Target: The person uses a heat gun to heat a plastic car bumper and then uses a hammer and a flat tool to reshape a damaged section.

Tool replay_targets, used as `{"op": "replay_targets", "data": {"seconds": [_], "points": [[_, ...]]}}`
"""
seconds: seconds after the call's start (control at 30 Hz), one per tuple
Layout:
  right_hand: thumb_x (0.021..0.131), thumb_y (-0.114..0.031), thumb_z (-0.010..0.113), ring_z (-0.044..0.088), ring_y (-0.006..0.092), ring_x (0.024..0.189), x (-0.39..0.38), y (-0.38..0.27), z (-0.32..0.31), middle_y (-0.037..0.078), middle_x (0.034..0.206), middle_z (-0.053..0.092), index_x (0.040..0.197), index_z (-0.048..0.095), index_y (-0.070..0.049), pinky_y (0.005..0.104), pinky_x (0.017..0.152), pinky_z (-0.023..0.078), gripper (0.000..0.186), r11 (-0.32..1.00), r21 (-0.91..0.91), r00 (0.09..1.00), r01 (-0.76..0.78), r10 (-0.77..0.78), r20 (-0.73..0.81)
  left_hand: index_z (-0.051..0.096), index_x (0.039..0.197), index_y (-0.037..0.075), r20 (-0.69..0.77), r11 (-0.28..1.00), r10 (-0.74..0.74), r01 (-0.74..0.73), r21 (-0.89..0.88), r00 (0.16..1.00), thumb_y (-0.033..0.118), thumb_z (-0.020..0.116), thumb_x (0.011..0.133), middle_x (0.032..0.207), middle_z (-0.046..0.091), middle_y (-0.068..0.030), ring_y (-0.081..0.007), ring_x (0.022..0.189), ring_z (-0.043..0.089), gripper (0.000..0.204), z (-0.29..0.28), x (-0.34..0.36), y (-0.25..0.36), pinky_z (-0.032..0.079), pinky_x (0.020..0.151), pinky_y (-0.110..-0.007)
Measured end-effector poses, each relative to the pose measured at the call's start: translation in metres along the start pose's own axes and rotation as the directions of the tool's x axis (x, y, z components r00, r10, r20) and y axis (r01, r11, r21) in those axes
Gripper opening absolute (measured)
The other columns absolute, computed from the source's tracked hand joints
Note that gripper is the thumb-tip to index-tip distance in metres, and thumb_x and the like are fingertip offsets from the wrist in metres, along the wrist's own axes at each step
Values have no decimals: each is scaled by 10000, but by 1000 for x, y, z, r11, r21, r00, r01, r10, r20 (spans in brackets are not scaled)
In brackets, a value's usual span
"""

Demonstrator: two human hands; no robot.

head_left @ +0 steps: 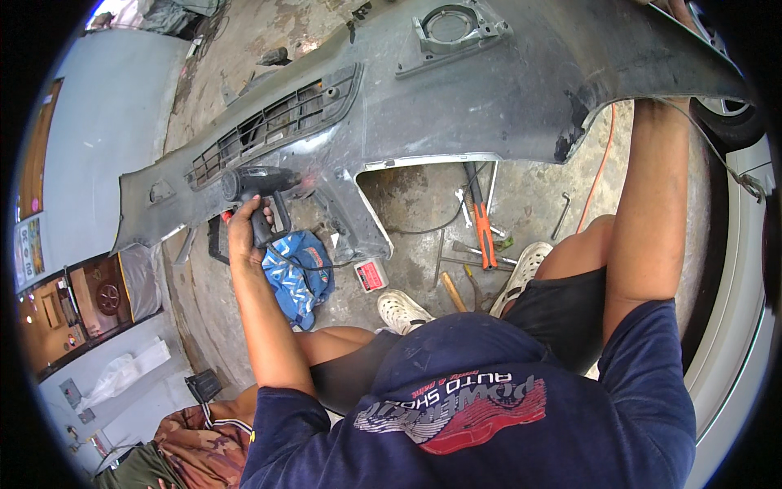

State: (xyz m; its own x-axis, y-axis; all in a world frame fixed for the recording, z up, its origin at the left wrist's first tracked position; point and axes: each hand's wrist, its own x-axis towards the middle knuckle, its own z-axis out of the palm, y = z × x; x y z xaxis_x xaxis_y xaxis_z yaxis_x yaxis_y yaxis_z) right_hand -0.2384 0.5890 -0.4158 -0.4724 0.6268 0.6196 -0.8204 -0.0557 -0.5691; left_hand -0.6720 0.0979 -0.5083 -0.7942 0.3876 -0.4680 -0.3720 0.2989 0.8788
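Up above the concrete floor (423, 196), a big dark grey car bumper (481, 106) stretches right across. Left hand (246, 228) has a proper grip on a black heat gun (254, 181), nozzle pointed at the bumper near the slatted vent (281, 118). Right hand (678, 10) is mostly hidden by the bumper's right end, so can't tell its grip. Orange-handled tool (482, 232) lies below.

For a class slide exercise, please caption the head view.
Left fingers grip a black heat gun near a dark car bumper.
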Motion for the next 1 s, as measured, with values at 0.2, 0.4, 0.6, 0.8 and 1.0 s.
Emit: {"op": "replay_targets", "data": {"seconds": [0.2,0.4,0.6,0.8,1.0], "points": [[1139,-423,346,647,352,1165,-3,-1,3,163,936,751,795,726,-30,484,1143,440,646,1000,-3,1000,4,-4,-12,638,1077,0,13,998,-51,52,-20,999,144,668,1001,908,713,-106,-148,692,679,166,-14,10,1,584,578,-258],[1132,-433,366,642,356,1191,-3,-1,-7,166,954,748,817,723,-32,491,1144,435,623,1000,-21,1000,11,-12,-17,643,1086,18,-1,1000,-14,14,-15,1000,152,670,1001,907,717,-85,-138,693,678,161,-31,20,2,585,584,-252],[1132,-444,376,636,358,1213,-5,-2,-2,166,967,749,825,725,-31,503,1147,434,622,999,44,1000,1,-1,7,663,1052,13,-43,1000,14,-15,-14,999,143,693,981,868,717,-85,-148,661,675,151,-32,25,5,580,568,-257],[1139,-435,358,636,361,1213,4,8,-32,167,960,749,821,733,-28,502,1146,438,638,957,286,964,49,30,-266,672,1032,1,-67,1000,4,-5,-12,998,145,696,979,852,720,-88,-158,659,680,156,-32,29,11,581,571,-266],[1146,-427,332,644,370,1198,-3,-4,-7,166,950,747,811,728,-30,511,1136,450,654,1000,-23,1000,8,-8,5,673,1033,-8,-51,1000,13,-12,21,999,148,702,972,877,724,-100,-163,676,686,170,-23,19,12,584,573,-269]]}}
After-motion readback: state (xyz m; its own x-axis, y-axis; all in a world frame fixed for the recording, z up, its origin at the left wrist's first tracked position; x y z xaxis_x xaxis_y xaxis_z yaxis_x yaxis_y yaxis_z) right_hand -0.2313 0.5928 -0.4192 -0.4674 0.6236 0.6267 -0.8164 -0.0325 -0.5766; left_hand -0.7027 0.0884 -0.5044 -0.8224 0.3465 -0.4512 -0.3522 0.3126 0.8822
